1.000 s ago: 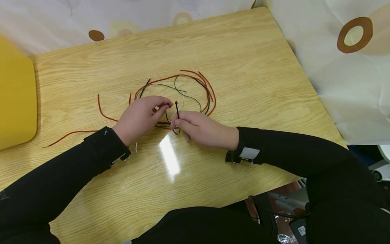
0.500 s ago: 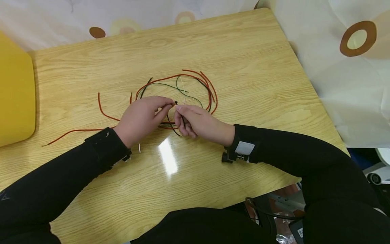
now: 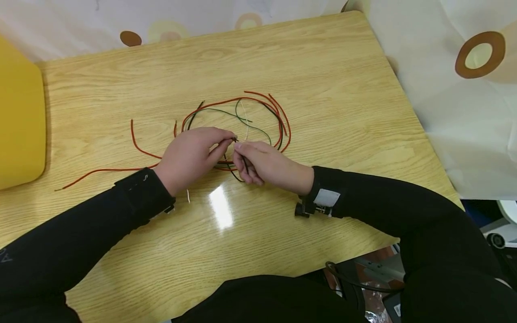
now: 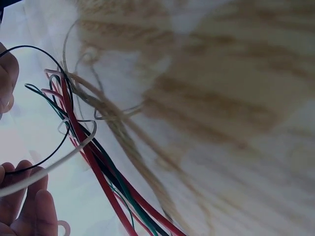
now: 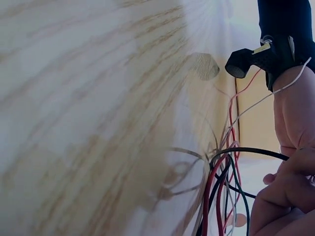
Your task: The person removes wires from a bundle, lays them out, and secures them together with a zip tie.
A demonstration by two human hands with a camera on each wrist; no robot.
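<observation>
Head view shows both hands pinching a black tie [image 3: 238,167] looped round the wires [image 3: 242,116]. Left hand [image 3: 190,154] and right hand [image 3: 266,163] meet fingertip to fingertip; the loop hangs just below, wires running beyond.

Both arms wear long black sleeves [image 3: 404,202] reaching the wrists. A small black camera unit with a white patch [image 3: 323,199] is strapped at the right cuff; a similar black unit [image 3: 167,208] sits under the left cuff. The left hand [image 3: 190,154] and right hand [image 3: 268,163] are bare. Dark clothing covers the lap.
</observation>
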